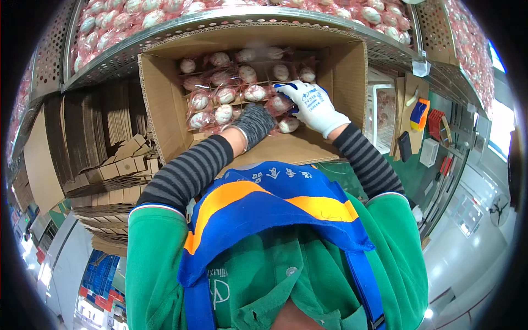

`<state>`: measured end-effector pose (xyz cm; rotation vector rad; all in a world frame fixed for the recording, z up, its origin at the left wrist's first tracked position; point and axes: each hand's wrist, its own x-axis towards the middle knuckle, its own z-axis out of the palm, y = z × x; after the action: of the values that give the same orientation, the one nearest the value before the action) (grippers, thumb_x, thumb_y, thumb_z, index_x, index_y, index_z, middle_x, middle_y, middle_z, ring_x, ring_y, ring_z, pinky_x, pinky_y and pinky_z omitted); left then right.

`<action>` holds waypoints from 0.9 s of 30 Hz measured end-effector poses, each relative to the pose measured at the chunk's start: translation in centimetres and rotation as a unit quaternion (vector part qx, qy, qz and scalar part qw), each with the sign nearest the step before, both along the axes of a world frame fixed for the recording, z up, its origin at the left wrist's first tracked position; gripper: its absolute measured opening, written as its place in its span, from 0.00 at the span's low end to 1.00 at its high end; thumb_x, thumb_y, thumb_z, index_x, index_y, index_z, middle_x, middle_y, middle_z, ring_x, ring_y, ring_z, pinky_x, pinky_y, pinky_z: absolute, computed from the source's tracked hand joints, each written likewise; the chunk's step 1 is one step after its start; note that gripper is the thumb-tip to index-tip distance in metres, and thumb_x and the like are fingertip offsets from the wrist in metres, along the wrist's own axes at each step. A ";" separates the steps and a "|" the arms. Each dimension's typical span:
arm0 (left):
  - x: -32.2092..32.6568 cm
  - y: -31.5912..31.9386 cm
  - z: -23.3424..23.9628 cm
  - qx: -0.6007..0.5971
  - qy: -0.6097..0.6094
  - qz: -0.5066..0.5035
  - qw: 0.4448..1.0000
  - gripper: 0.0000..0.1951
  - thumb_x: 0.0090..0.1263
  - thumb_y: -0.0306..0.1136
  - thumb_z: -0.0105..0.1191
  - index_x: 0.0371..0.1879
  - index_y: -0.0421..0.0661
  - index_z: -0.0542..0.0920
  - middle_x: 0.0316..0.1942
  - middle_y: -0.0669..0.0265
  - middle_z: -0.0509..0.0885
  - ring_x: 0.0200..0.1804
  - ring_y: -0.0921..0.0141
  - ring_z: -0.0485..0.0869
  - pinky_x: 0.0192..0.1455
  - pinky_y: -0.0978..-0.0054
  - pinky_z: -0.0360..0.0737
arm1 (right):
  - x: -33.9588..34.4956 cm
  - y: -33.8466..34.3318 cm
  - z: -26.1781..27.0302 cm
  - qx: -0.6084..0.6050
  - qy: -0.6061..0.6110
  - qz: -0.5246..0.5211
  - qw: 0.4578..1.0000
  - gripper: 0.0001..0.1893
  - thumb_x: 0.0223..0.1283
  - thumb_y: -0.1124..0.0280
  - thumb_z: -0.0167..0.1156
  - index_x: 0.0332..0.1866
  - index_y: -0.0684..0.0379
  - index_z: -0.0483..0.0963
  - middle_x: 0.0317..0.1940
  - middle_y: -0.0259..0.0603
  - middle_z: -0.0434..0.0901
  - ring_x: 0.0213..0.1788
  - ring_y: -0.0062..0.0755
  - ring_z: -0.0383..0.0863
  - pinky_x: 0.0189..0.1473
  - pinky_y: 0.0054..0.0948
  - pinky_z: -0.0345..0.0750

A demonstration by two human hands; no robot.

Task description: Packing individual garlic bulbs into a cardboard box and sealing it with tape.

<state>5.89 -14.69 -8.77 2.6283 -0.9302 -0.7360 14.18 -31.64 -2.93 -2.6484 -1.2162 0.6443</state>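
Observation:
An open cardboard box point(288, 150) stands before me, holding rows of white baseballs point(224, 114) in clear, reddish plastic wrap, with cardboard dividers between some of them. My left hand point(256, 123), in a dark grey knit glove, rests over the near middle of the rows; its fingertips point down among the wrapped balls, and what lies under them is hidden. My right hand point(311, 105), in a white glove with blue on the palm side, has its fingers around a wrapped baseball point(280, 103) at the right end of a row. Another wrapped ball point(288, 124) lies just below it.
Perforated metal trays point(247, 13) full of wrapped balls border the box's far side. Stacked flat cardboard point(82, 132) and folded cardboard dividers point(123, 165) stand at left. On the right are a white plastic crate point(381, 119), a black object point(405, 146) and a green surface point(412, 175).

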 end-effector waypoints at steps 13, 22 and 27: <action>2.2 12.6 0.6 -0.272 0.228 0.403 0.844 0.09 0.64 0.34 0.58 0.40 0.45 0.81 0.34 0.64 0.83 0.31 0.70 0.78 0.39 0.72 0.78 | -1.4 6.7 -3.8 -0.108 -0.046 0.187 0.975 0.23 0.53 0.70 0.57 0.57 0.56 0.68 0.48 0.48 0.76 0.43 0.38 0.82 0.43 0.37 0.76; -0.2 8.7 0.3 0.009 0.006 0.290 0.957 0.16 0.63 0.37 0.52 0.47 0.43 0.79 0.42 0.49 0.84 0.46 0.55 0.83 0.49 0.57 0.79 | -1.1 4.4 -2.8 -0.004 0.120 0.068 0.990 0.34 0.53 0.60 0.65 0.67 0.49 0.64 0.51 0.50 0.75 0.56 0.50 0.73 0.55 0.44 0.72; 0.4 8.2 -0.7 0.067 0.022 0.080 0.994 0.15 0.62 0.28 0.49 0.48 0.46 0.80 0.45 0.52 0.82 0.47 0.56 0.83 0.48 0.59 0.79 | 1.1 4.2 -2.7 0.030 0.123 -0.056 0.990 0.18 0.53 0.59 0.63 0.50 0.51 0.74 0.45 0.43 0.78 0.48 0.45 0.80 0.49 0.41 0.77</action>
<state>6.25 -6.54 -9.51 2.7501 -0.6704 -0.8392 15.25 -27.43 -5.65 -2.4771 -0.9960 0.8680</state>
